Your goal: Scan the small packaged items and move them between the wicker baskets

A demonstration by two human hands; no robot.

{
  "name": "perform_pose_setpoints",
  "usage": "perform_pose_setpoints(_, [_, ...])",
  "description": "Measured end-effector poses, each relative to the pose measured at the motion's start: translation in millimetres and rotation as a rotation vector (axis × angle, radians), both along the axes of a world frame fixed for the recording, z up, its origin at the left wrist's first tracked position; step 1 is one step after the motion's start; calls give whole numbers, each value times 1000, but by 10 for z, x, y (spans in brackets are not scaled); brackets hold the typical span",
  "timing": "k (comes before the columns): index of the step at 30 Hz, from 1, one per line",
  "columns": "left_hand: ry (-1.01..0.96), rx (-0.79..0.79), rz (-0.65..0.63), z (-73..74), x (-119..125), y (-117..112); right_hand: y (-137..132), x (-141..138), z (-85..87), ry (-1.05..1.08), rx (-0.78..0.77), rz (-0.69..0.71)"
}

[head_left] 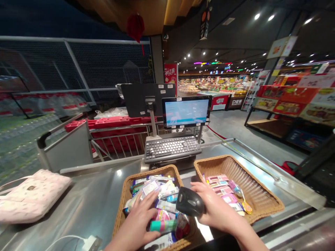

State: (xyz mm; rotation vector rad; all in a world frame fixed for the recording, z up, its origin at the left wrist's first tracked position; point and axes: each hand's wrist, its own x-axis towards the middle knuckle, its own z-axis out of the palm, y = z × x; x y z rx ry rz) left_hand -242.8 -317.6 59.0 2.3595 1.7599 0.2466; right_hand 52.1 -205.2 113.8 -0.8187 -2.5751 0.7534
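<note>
My right hand [209, 202] is wrapped round a black handheld barcode scanner [190, 202], whose head points left over the near wicker basket [119, 212]. Inside that basket my left hand [140, 218] has its fingers on a clear-wrapped packet [150, 187] with a white label facing up. The thumb is apart from the fingers, and the packet's underside is hidden. Around it lie several small packaged goods, among them a teal and pink tube [163, 225] and a dark red round item [182, 226].
A second wicker basket [264, 200] at the right holds pink boxes [222, 191] and a yellow-wrapped lollipop [246, 207]. Behind stand a keyboard [172, 148] and a lit monitor [187, 113]. On the metal counter [104, 188], a pale pink bag [34, 197] lies left, near a white cable plug [91, 242].
</note>
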Motion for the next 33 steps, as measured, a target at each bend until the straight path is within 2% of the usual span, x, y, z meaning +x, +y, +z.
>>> perform_pose_setpoints(3, [2,50,-63,41,102,196,-17,124,8,40,-24,-14])
perform_pose_setpoints(7, [2,194,-126,92,413,654,44,388,34,64,-11,-55])
perform_pose_setpoints(11, [-6,262,-222,171,987,1283,249,811,51,108,17,-165])
perform_pose_setpoints(14, [8,230,-286,133,1521,1795,449,1228,34,88,92,-278])
perform_pose_setpoints(18, [15,125,-401,-132,2239,2410,651,1818,-41,76,157,-425])
perform_pose_setpoints(21, [62,18,-438,-431,2712,2775,720,2182,-97,60,153,-516])
perform_pose_setpoints(24, [122,-74,-469,-735,3072,3071,758,2436,-128,43,137,-586])
perform_pose_setpoints(28, [168,-148,-480,-1060,3338,3378,828,2662,-165,21,130,-616])
perform_pose_setpoints(33, [154,-171,-483,-1295,3449,3610,946,2851,-249,22,111,-638])
